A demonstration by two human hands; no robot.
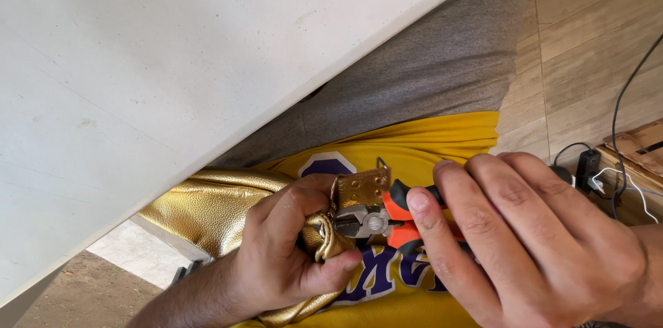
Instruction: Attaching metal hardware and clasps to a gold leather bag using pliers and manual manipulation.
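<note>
**Pliers at a gold strap**

We see the left hand [293, 248] closed around a shiny gold textured leather bag [207, 214], thumb pressing the bunched material just below its flat gold strap tab [362, 188]. The right hand [525, 238] is wrapped around orange-and-black handled metal pliers [376, 221], whose grey nose meets the strap at the left fingers. Both sit over a yellow jersey with purple print [414, 141], below a white table edge [207, 79].
</note>
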